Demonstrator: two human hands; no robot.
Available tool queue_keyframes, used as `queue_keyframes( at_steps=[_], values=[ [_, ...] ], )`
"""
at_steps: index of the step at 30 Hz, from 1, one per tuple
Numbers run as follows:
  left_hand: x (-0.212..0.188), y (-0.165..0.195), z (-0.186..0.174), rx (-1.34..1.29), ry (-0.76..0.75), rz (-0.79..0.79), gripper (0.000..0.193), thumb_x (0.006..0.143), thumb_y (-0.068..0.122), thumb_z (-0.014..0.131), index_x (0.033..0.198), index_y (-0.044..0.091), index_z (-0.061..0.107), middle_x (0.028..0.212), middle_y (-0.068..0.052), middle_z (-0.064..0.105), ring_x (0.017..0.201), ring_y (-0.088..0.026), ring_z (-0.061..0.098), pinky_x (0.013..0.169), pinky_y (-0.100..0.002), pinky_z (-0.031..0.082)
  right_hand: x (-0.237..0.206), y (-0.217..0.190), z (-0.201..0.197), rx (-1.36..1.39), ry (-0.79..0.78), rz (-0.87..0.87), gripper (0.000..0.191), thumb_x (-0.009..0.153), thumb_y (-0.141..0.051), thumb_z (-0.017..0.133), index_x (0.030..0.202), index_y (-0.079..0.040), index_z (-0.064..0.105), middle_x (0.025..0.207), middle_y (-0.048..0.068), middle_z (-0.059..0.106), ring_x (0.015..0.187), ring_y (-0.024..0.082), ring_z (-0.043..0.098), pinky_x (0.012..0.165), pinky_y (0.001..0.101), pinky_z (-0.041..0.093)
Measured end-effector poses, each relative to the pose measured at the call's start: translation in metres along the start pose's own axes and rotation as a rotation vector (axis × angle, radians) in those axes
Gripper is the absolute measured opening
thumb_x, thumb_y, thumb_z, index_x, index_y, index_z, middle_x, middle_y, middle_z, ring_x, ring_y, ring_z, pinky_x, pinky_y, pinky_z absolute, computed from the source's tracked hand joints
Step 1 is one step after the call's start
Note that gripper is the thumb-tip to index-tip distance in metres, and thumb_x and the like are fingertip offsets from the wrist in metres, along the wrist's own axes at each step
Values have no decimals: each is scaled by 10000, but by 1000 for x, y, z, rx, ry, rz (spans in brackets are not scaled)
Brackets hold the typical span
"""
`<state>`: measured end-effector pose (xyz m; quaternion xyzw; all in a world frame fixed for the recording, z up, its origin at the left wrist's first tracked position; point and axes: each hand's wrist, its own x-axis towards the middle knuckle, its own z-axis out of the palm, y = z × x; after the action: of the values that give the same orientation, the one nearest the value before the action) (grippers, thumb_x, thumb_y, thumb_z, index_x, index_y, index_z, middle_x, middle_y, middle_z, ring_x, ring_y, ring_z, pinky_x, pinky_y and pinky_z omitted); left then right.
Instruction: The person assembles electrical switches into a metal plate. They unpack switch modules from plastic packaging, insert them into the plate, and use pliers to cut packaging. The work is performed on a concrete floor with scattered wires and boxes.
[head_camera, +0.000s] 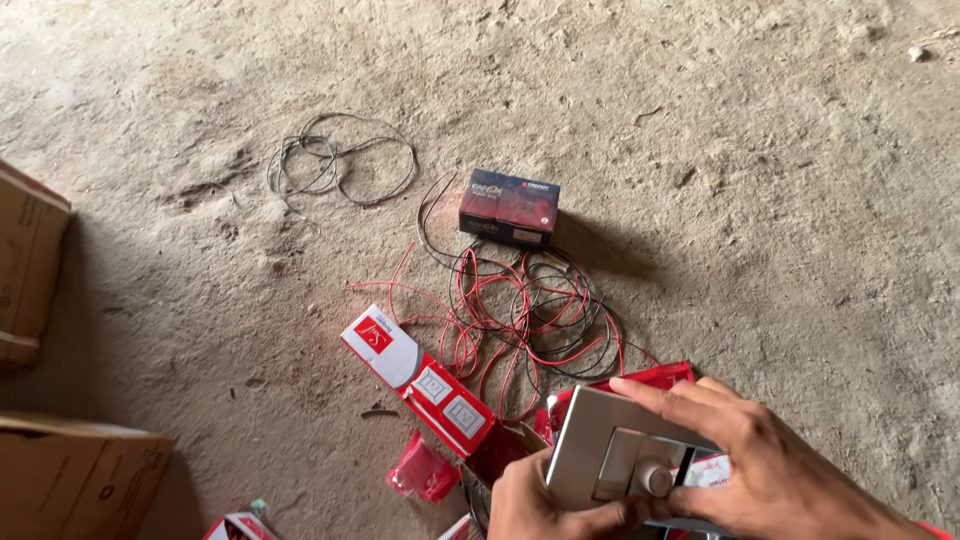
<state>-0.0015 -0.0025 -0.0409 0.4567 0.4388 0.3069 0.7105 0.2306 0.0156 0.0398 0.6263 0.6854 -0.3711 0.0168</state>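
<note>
Head cam, looking down at the dirt floor (700, 150): both hands grip one silver switch plate (610, 440) with a round knob (657, 480), low right, its long axis tilted lower-left to upper-right, face up. The left hand (530, 500) pinches its lower edge; the right hand (760, 460) wraps its fingers (660, 395) over the top. Nearby I count one long red box (415, 380), one dark box (508, 207), one red-and-black wire tangle (530, 320) and one grey wire coil (335, 160).
</note>
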Motion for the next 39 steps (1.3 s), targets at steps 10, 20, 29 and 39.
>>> queue_keyframes(
  at_steps=[10,20,29,39],
  values=[
    [-2,8,0,241,80,-62,502,637,228,901,1117,117,805,984,-38,849,927,-113,825,870,-277,635,-2,3,11,71,160,-279,978,683,-160,881,1570,-258,481,1160,27,708,1178,244,576,1024,383,504],
    [12,-4,-2,-122,-104,29,489,781,146,886,1221,1,727,1127,-66,804,1061,-121,747,971,-309,585,-1,1,-31,197,18,-325,906,721,-220,900,1546,-153,530,1314,68,632,1203,224,625,1004,365,488],
    [5,16,-8,-196,-113,25,596,796,172,867,1325,3,650,1221,-78,763,1158,-143,712,1035,-322,546,-2,-20,-44,99,-72,37,555,807,-458,759,1308,-222,709,1009,2,776,942,139,764,901,340,563],
    [17,-3,-10,-287,-127,-10,581,870,317,785,1342,12,638,1215,-65,723,1147,-146,666,1017,-340,521,11,-19,-48,-121,40,20,622,871,-596,640,1442,-349,644,1149,-42,766,759,192,767,767,329,614]
  ],
)
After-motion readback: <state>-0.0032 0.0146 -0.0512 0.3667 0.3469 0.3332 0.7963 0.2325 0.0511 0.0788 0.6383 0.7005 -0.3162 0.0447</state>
